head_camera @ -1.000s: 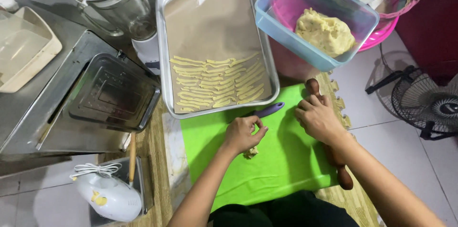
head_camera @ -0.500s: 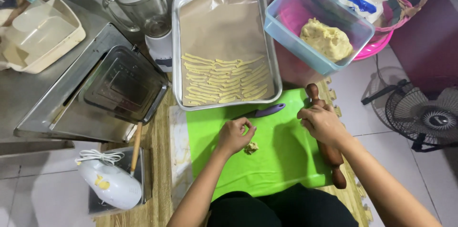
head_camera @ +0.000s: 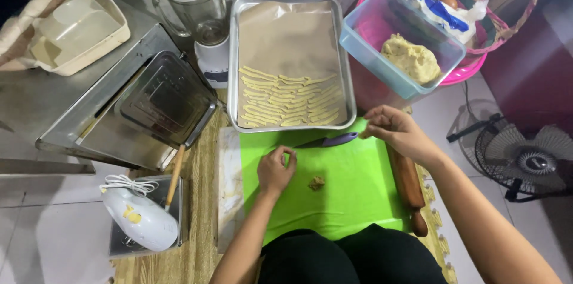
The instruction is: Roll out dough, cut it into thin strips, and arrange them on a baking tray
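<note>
Dough lump (head_camera: 316, 183) lying on the green mat (head_camera: 352, 200), just right of the left hand (head_camera: 276, 170), its fingers curled narrow, holding nothing visible. Right hand (head_camera: 397, 131) hovering by the knife (head_camera: 329, 140) and rolling pin (head_camera: 407, 185), fingers pinching together; contents impossible to tell.

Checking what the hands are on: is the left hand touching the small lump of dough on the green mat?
Apart. The head view shows bare green mat between the left hand and the small dough lump.
</note>
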